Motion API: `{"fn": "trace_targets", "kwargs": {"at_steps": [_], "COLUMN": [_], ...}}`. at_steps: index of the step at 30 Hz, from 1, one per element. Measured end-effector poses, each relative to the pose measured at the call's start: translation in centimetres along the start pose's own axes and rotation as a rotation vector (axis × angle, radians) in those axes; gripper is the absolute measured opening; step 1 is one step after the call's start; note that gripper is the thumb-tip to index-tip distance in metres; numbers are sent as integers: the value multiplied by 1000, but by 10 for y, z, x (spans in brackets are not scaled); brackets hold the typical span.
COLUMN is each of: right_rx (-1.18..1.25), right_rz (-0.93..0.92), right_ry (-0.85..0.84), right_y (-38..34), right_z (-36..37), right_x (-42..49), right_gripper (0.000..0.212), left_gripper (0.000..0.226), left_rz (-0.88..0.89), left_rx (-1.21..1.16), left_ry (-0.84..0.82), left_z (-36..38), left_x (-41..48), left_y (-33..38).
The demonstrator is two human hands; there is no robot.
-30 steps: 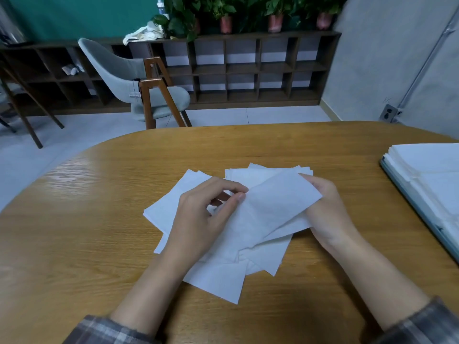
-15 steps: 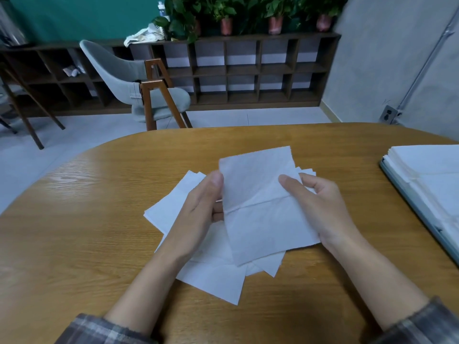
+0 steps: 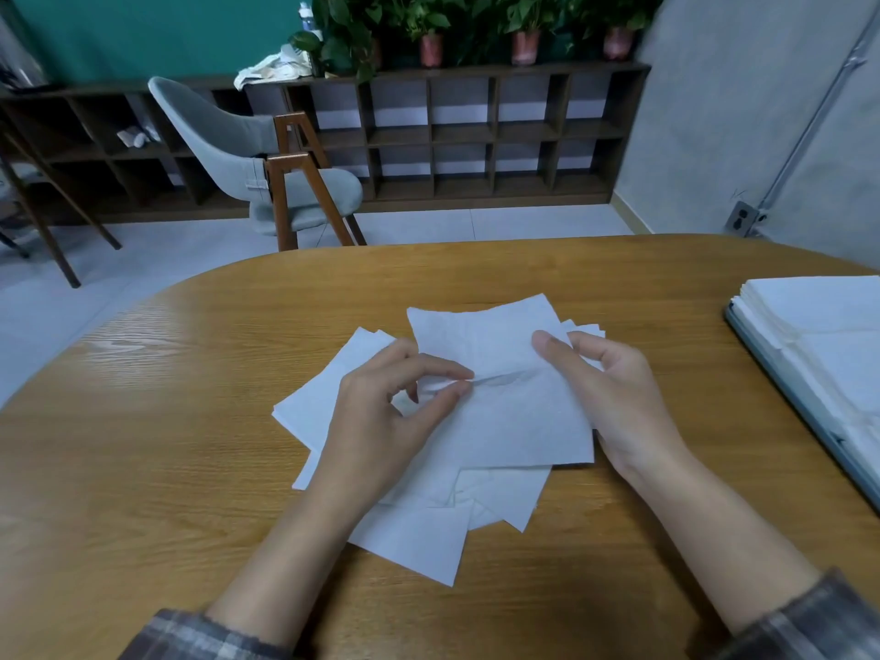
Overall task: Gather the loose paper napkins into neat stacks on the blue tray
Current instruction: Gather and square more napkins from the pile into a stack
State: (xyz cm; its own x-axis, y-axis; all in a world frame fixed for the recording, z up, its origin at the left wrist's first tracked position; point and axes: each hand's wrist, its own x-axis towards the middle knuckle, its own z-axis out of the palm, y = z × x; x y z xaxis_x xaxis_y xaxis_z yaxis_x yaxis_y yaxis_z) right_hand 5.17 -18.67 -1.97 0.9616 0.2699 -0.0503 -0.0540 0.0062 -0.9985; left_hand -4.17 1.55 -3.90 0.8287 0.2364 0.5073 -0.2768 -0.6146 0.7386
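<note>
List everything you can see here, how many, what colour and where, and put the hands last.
table: one, light wood, foreground
loose napkins: several overlapping, white, table centre
held napkin: one, white, above the pile
tray: one, blue, right table edge, partly out of frame
stacked napkins: count unclear, white, on tray
chair: one, grey with wood legs, behind table
shelf: one, dark brown, back wall
potted plants: at least three, green in pink pots, on shelf
cloth: one, whitish, shelf top
outlet: one, grey, right wall
left hand: pinches held napkin
right hand: holds its right edge
</note>
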Motion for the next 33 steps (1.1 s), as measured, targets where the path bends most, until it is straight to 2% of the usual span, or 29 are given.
{"fn": "trace_targets", "kwargs": {"at_steps": [3, 5, 9, 11, 13, 15, 19, 21, 30, 33], "right_rx": [-91, -91, -45, -1, 60, 81, -20, -22, -19, -60], "right_rz": [-70, -146, -285, -313, -279, -217, -199, -173, -211, -256], "right_ry": [9, -5, -146, -242, -316, -327, -166, -151, -310, -302], "right_y": [1, -1, -1, 2, 4, 4, 4, 3, 3, 1], "right_z": [-2, -2, -3, -3, -2, 2, 9, 9, 10, 12], "right_x": [1, 1, -2, -2, -4, -6, -7, -8, -12, -14], "right_gripper": [35, 37, 62, 70, 73, 68, 16, 11, 50, 56], "left_gripper": [8, 6, 4, 5, 5, 5, 11, 18, 20, 19], "left_rz": [61, 74, -103, -167, -182, -204, -234, -238, -252, -257], "left_rx": [60, -9, -440, -477, -412, -341, -345, -359, -341, -320], "left_ry": [107, 130, 81, 76, 84, 107, 103, 97, 112, 112], "left_z": [-4, -11, -22, -21, -18, -15, -11, -8, -6, -6], "left_x": [2, 5, 7, 6, 5, 6, 6, 6, 7, 7], "left_y": [3, 7, 13, 13, 11, 12, 13, 12, 14, 16]}}
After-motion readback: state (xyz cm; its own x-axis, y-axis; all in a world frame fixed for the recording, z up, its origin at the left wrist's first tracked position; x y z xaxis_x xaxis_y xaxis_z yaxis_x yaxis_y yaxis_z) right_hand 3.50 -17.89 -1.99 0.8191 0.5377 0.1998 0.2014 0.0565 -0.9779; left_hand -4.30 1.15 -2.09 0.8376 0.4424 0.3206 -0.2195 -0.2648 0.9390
